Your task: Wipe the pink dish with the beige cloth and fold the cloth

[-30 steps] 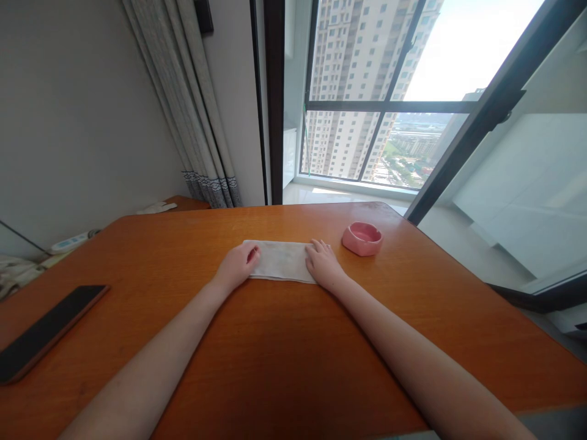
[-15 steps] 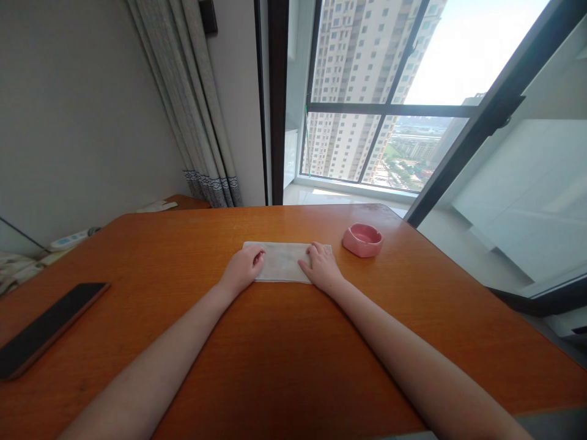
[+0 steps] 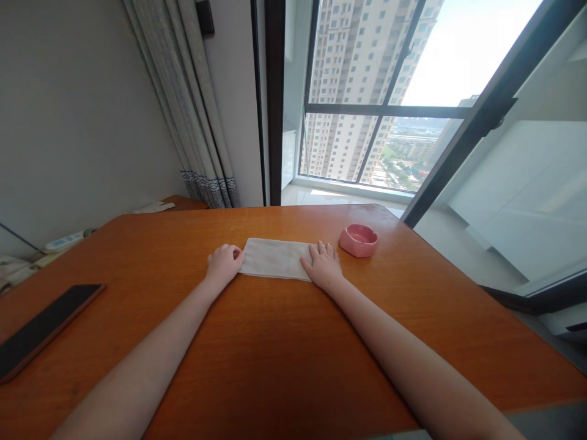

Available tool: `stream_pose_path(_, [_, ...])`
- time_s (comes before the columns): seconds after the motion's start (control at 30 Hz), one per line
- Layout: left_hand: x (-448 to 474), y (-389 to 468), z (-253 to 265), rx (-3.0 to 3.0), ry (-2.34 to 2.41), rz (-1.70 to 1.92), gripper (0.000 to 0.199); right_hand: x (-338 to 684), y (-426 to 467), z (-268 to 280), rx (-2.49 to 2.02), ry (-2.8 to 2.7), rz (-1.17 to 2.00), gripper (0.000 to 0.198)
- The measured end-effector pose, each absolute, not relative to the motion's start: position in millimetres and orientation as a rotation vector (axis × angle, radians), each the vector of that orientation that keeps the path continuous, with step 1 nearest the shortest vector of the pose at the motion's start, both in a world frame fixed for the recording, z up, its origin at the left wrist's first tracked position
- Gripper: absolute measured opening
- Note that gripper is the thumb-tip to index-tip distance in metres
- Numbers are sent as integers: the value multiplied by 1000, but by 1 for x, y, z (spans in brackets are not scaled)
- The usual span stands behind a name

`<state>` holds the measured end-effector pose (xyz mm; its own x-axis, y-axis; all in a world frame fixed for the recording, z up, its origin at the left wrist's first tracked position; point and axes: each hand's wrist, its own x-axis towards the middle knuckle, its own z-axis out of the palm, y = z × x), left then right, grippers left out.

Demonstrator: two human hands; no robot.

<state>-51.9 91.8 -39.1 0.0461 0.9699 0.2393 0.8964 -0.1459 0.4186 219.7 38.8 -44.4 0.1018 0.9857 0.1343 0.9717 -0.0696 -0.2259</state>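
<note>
A folded white cloth [image 3: 275, 259] lies flat on the wooden table [image 3: 275, 354], its long side running left to right. At its left end, my left hand [image 3: 224, 266] has its fingers curled, thumb and forefinger pinched at the near-left corner; the fingertips are partly hidden. My right hand [image 3: 324, 266] rests palm down on the cloth's right end, fingers spread. Just beyond that hand, to the right, sits a pink ashtray-like dish [image 3: 359, 240].
A black phone-like slab [image 3: 48, 330] lies at the table's left side. A white power strip [image 3: 66, 241] is past the left edge. Behind the table are a grey curtain [image 3: 197, 122] and a dark-framed window [image 3: 385, 110].
My left hand has moved left from on top of the cloth to its left edge, and the near-left corner has shifted left with it. My right hand's fingers are spread wider.
</note>
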Motion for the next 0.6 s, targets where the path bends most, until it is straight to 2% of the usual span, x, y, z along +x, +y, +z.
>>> stream_pose_path(0.07, [-45, 88, -38, 2067, 1858, 728, 26, 221, 39, -45, -2133, -1910, 77, 60])
stream_pose_path(0.2, [-35, 87, -38, 1687, 1533, 1001, 19, 224, 41, -43, -2087, -1886, 50, 54])
stream_pose_path(0.4, [-56, 105, -41, 1271, 1556, 1493, 19, 225, 45, -41, -1628, -2134, 168, 33])
stream_pose_path(0.53, [-56, 99, -42, 1139, 1643, 1669, 13, 218, 42, -43, -1539, -2213, 185, 37])
stream_pose_path(0.6, [-42, 87, -38, 1303, 1593, 1662, 10, 214, 41, -43, -1524, -2232, 192, 40])
